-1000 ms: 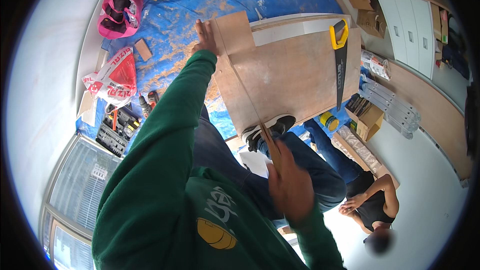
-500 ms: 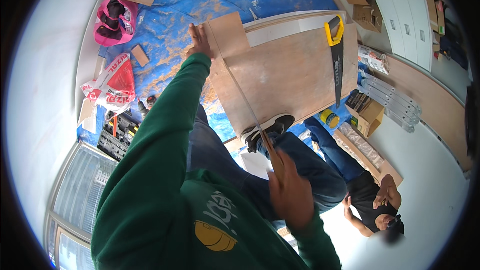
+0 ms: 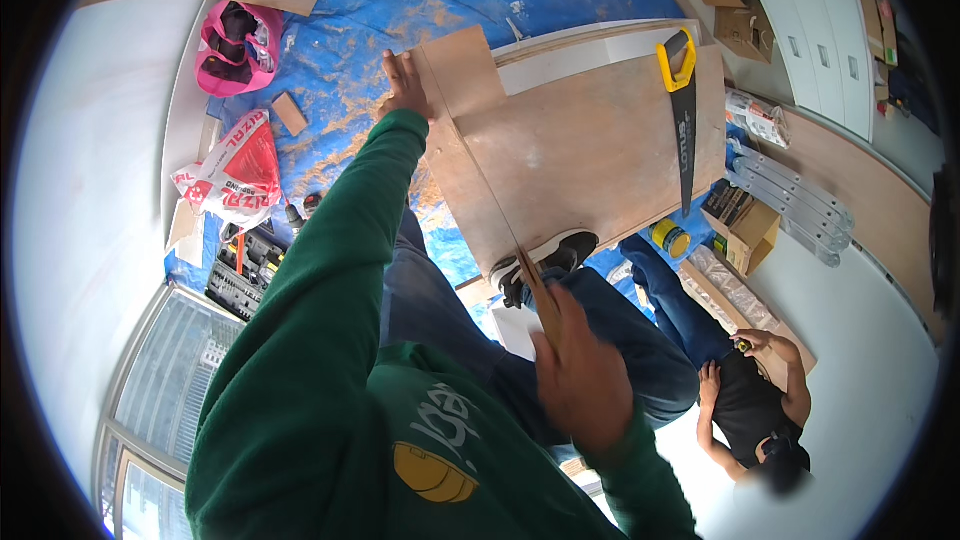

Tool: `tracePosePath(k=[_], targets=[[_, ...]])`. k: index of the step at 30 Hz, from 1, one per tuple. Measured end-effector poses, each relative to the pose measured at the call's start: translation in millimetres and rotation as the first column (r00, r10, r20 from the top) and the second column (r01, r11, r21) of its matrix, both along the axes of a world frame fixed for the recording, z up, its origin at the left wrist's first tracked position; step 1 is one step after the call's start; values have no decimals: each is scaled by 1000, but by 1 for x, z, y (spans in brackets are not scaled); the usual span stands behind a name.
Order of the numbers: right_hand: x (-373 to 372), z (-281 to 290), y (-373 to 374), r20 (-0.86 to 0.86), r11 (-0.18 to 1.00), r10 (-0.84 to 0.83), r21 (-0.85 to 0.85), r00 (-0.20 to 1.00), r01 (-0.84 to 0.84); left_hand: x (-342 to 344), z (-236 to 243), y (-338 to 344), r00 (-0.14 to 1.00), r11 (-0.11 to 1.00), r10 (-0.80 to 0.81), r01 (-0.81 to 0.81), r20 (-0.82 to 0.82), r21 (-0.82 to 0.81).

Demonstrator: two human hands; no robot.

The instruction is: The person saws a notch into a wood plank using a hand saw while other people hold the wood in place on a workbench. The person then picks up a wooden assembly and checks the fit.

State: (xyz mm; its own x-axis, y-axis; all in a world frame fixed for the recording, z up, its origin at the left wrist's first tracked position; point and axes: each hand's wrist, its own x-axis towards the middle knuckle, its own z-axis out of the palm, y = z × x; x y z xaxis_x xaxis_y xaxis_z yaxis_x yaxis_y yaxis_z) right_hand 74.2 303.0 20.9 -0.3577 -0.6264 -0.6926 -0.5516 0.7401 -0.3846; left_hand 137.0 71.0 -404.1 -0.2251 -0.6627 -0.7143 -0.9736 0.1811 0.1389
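Observation:
My left hand (image 3: pixel 405 90) lies with outstretched fingers on the left edge of a small plywood piece (image 3: pixel 465 75), which rests on a large plywood sheet (image 3: pixel 590 160). My right hand (image 3: pixel 585 375) grips a wooden-handled tool (image 3: pixel 547 305), seemingly a saw, seen edge-on and lined up with the long straight line down the sheet's left side. My shoe (image 3: pixel 560 250) is at the sheet's near edge. A handsaw (image 3: pixel 684 115) with a yellow handle lies on the sheet's right side.
A co-worker (image 3: pixel 750 400) lies at lower right, holding a small yellow-black object. Around me are blue tarp (image 3: pixel 355 0), a pink bag (image 3: pixel 238 50), a toolbox (image 3: pixel 240 280), a drill (image 3: pixel 298 215), a cardboard box (image 3: pixel 740 230), a yellow tin (image 3: pixel 668 238) and an aluminium ladder (image 3: pixel 790 205).
My right hand keeps its grip on the tool with slight movement. The co-worker's hands have shifted toward the waist, one raised with the small object. The whole view has shifted a little.

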Motion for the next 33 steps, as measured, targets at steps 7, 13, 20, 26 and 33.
tracePosePath(k=[7, 13, 20, 26, 33], targets=[[-11, -130, -34, -39, 998, -21, -56, 999, 19, -11, -37, 32, 988, 979, -99, 75, -120, -191], [0, 27, 14, -6, 999, -47, 19, 999, 47, 7, -7, 1, 999, 998, -21, 18, -46, -67], [-29, -148, -50, -88, 993, -17, -118, 996, 7, -27, -20, 7, 972, 913, -192, 125, -137, -389], [-4, 29, -5, 44, 998, -42, 52, 998, 40, 10, -12, -3, 999, 999, 37, -35, 38, -35], [-31, -134, -45, -68, 999, 36, 2, 997, -36, -28, -2, 18, 999, 1000, -20, 19, -48, -15]])
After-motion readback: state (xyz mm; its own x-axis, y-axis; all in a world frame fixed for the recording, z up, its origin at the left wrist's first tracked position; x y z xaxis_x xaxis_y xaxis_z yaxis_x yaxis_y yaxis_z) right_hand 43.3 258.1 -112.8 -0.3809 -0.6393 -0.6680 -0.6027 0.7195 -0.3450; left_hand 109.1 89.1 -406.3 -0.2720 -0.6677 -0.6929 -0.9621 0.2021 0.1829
